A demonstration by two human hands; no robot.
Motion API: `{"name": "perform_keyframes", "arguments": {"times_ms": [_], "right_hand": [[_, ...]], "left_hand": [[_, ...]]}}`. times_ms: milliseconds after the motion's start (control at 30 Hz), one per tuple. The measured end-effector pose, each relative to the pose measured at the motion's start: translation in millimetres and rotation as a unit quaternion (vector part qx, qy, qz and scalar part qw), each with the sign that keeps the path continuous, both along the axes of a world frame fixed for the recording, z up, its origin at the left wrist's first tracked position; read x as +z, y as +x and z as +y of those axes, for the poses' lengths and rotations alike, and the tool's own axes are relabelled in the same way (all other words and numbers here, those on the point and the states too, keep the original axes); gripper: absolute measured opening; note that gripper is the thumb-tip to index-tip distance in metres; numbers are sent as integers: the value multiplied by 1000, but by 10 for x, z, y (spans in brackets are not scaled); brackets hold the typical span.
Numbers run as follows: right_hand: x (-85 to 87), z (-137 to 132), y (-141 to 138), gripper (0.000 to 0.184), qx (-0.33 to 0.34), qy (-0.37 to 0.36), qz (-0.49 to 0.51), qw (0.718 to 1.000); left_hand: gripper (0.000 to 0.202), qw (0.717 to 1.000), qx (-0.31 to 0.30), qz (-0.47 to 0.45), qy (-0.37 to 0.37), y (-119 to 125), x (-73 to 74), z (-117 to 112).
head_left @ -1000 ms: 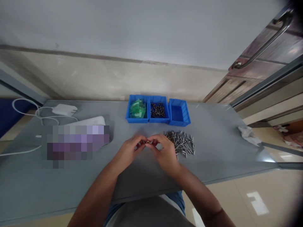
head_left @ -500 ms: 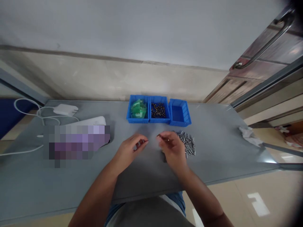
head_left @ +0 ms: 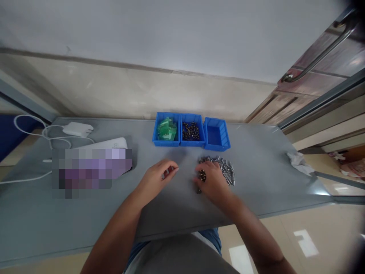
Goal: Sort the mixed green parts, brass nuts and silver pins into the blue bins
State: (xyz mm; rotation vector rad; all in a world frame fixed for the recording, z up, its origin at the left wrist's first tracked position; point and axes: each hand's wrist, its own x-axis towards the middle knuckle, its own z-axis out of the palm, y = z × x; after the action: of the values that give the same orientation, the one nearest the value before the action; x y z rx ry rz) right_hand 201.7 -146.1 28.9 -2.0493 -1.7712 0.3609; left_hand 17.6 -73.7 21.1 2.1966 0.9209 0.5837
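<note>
My left hand (head_left: pixel 156 178) is above the grey table with thumb and forefinger pinched together. Whatever lies between those fingertips is too small to make out. My right hand (head_left: pixel 213 179) reaches down to a heap of small brass-coloured metal fittings (head_left: pixel 202 175), its thumb and fingers apart around them. Right beside it, partly covered by the hand, lie many silvery metal pins (head_left: pixel 229 173). Beyond the hands stand three blue bins: one with green pieces (head_left: pixel 167 129), one with small dark and brass-coloured fittings (head_left: pixel 190 131), and an empty bin (head_left: pixel 216 135).
On the left are a white charger (head_left: pixel 77 129) with a looping cable and a white box-like thing (head_left: pixel 114 144), mostly blurred out. A crumpled white tissue (head_left: pixel 299 163) lies near the right edge. The wall (head_left: pixel 128 87) rises behind the table.
My right hand has come down to the right onto the brass-coloured heap, and its fingers have parted from a pinch. My left hand keeps its place and pinch.
</note>
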Motion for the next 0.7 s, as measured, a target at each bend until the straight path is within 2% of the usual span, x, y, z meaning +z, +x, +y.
{"name": "perform_keyframes", "arguments": {"times_ms": [100, 267, 367, 467, 567, 633, 700], "right_hand": [[-86, -131, -45, 14, 24, -74, -50, 996], [-137, -77, -69, 12, 32, -84, -56, 994], [-153, -23, -60, 13, 17, -45, 4, 999], [-130, 5, -68, 13, -18, 8, 130, 991], [-72, 22, -121, 16, -39, 36, 298, 953], [-45, 33, -181, 18, -37, 22, 409, 912], [-48, 40, -247, 17, -40, -12, 511, 859]], "left_hand": [[8, 1000, -10, 9, -7, 6, -9, -5], [9, 1000, -23, 6, -4, 6, -22, -12], [10, 1000, -27, 9, -9, 7, -30, -12], [11, 999, -37, 12, -21, 14, -47, -11], [11, 998, -55, 11, -31, 24, -70, -12], [12, 997, -60, 9, -38, 28, -78, -19], [13, 997, -55, 2, -46, 30, -73, -27]]}}
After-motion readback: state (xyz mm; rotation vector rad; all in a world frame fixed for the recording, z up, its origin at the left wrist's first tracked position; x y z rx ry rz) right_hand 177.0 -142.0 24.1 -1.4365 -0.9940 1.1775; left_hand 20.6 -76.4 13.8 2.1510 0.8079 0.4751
